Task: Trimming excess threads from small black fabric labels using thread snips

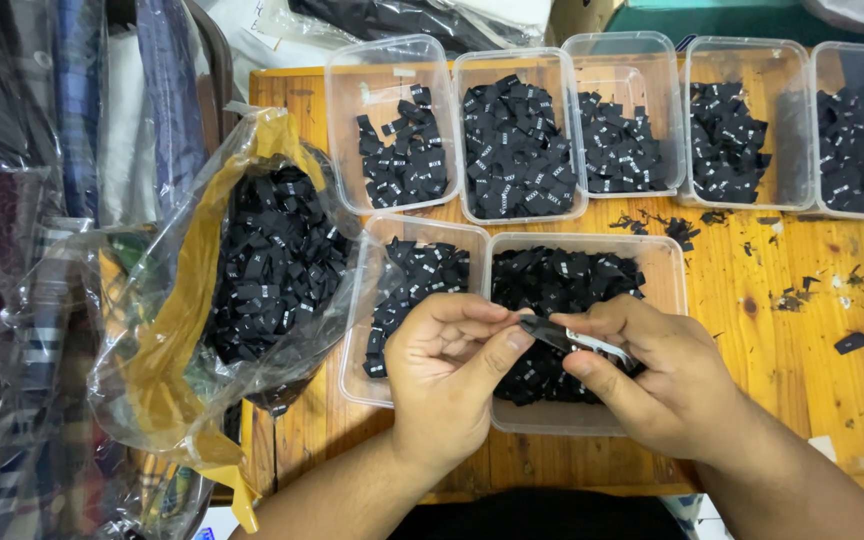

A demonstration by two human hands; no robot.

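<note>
Garments wrapped in clear plastic point(22, 250) fill the far left edge, hanging or stacked beside the wooden worktop point(812, 330). Next comes a crumpled clear bag point(167, 330) with a yellow lining, lying open on the worktop's left end and full of small black fabric labels. To its right two clear plastic tubs sit side by side in the near row: a smaller tub point(377, 290) and a wider tub point(642, 270), both holding black labels.

Over these tubs the left hand point(447, 370) pinches the end of a black label point(542, 332) between thumb and forefinger, fingers curled in. The right hand point(657, 375), just beside it and over the wider tub, grips a small pair of metal snips point(597, 345) whose tip meets that same label; the hands nearly touch.

Behind, along the far edge, five more clear tubs point(617, 60) stand in a row, each partly filled with black labels. Loose black scraps point(792, 290) lie scattered on the bare wood at the right.
</note>
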